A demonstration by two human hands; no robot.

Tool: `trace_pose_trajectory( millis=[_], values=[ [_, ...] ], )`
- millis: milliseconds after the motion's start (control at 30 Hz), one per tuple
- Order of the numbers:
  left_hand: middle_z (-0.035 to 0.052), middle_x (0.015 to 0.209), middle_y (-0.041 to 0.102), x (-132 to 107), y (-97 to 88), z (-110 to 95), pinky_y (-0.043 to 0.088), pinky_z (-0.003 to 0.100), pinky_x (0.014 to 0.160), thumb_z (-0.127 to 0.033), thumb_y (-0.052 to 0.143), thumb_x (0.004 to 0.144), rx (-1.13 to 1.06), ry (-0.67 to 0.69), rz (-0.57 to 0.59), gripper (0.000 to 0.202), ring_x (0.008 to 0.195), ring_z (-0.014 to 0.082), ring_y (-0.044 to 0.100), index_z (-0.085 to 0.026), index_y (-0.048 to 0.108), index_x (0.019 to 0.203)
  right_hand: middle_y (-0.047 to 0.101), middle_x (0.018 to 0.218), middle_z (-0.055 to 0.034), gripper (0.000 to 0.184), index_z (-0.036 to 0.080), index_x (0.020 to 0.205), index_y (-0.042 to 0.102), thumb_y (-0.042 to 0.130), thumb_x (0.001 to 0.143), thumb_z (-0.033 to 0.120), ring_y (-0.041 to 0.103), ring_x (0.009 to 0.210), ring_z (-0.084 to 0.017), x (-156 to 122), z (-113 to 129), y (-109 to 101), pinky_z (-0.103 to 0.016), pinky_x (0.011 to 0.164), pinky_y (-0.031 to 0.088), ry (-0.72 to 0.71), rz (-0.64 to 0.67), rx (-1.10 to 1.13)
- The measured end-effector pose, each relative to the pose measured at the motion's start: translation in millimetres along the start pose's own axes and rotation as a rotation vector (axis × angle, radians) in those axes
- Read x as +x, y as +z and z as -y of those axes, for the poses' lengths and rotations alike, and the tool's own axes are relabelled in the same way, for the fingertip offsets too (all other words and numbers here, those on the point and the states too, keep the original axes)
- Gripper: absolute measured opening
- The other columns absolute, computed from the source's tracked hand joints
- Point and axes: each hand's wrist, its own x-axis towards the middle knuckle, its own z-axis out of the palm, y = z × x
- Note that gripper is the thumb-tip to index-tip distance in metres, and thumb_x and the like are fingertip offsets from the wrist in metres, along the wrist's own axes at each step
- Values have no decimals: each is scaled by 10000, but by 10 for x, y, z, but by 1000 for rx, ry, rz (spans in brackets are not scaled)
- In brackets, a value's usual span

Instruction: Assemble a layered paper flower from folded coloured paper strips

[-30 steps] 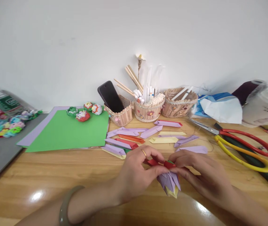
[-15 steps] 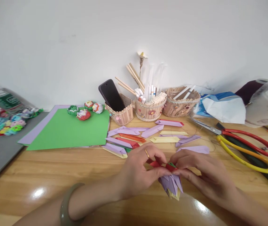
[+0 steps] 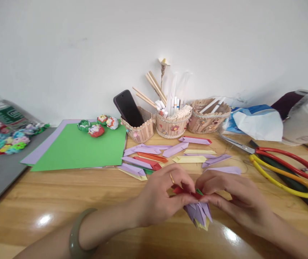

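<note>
Between my two hands is a folded paper flower [image 3: 199,213], with purple and pale yellow pointed petals hanging down and red and green paper at its top. My left hand [image 3: 167,194], with a ring on one finger, pinches the red paper from the left. From the right, my right hand [image 3: 231,196] grips the flower's upper edge by the green tip, thumb and fingers pressed together. Fingers hide part of the red and green folds. Just behind my hands lie several folded paper strips [image 3: 189,159] in purple, yellow, red and orange.
Green paper sheets [image 3: 83,151] carry several small paper flowers [image 3: 96,131]. Three stick baskets [image 3: 173,126] line the wall, one holding a phone [image 3: 129,109]. Scissors [image 3: 286,158] lie at right, near a tissue pack [image 3: 259,124]. A grey board [image 3: 5,183] is at left.
My fingers have shifted slightly on the red and green folds, and the left fingertips now cover more of the red paper. The flower has moved a little to the right.
</note>
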Motion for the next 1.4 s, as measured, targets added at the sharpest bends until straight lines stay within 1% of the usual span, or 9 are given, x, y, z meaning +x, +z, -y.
trace_pose_trajectory(
  millis=[267, 400, 533, 733, 867, 1000, 1133, 1267, 1400],
  values=[
    [8, 704, 567, -14, -1, -8, 421, 232, 612, -169, 652, 738, -15, -73, -5, 91, 662, 106, 504, -161, 561, 741, 617, 747, -12, 62, 208, 819, 527, 561, 836, 160, 602, 666, -120, 31, 15, -10, -222, 576, 485, 3, -12, -4],
    [8, 689, 564, -11, 1, -18, 421, 232, 603, -187, 654, 737, -3, -66, -9, 111, 647, 104, 504, -161, 549, 715, 611, 745, -10, 64, 211, 826, 525, 555, 840, 157, 595, 664, -117, 6, 16, -11, -219, 572, 479, 3, -2, -12],
    [12, 686, 559, -1, -8, -30, 427, 230, 605, -159, 651, 724, 4, -56, 18, 122, 639, 100, 500, -152, 533, 696, 605, 752, -14, 65, 212, 841, 517, 533, 853, 150, 584, 668, -115, -4, 23, -15, -222, 576, 473, -17, 15, -21],
    [17, 702, 560, 9, -26, -51, 464, 234, 630, -150, 671, 666, -124, -249, 78, 148, 649, 103, 524, -145, 523, 661, 604, 759, -27, 55, 205, 836, 519, 513, 866, 160, 576, 682, -123, 6, 23, -15, -240, 590, 470, -26, 34, -27],
    [25, 732, 569, 24, -35, -55, 471, 253, 668, -170, 679, 651, -203, -359, 98, 152, 671, 111, 541, -141, 531, 666, 599, 738, -20, 51, 206, 816, 528, 528, 859, 179, 580, 671, -125, -2, 8, 2, -236, 578, 469, 4, 10, 14],
    [13, 721, 562, 34, -40, -41, 455, 255, 655, -207, 714, 619, -247, -454, 100, 194, 658, 109, 528, -144, 533, 647, 597, 698, -6, 66, 204, 776, 540, 562, 837, 193, 577, 631, -121, -9, 16, 26, -229, 558, 466, 85, -14, 51],
    [4, 662, 555, 35, -33, -35, 428, 236, 593, -229, 724, 609, -306, -530, 61, 211, 607, 96, 501, -139, 533, 617, 594, 667, 0, 114, 202, 722, 543, 580, 825, 233, 571, 600, -119, 2, 52, 38, -226, 540, 467, 175, -63, 116],
    [-13, 617, 537, 28, -22, -34, 399, 216, 528, -297, 733, 598, -361, -639, 8, 268, 547, 78, 469, -141, 519, 638, 600, 642, 2, 151, 190, 684, 567, 624, 782, 290, 574, 587, -123, 43, 80, 39, -225, 532, 473, 343, -92, 165],
    [-22, 656, 542, 29, -22, -29, 416, 207, 545, -266, 727, 604, -409, -661, -18, 241, 560, 70, 498, -139, 533, 672, 599, 664, 5, 152, 183, 721, 576, 643, 760, 314, 581, 606, -124, 74, 82, 40, -222, 537, 480, 486, -106, 237]
  ],
)
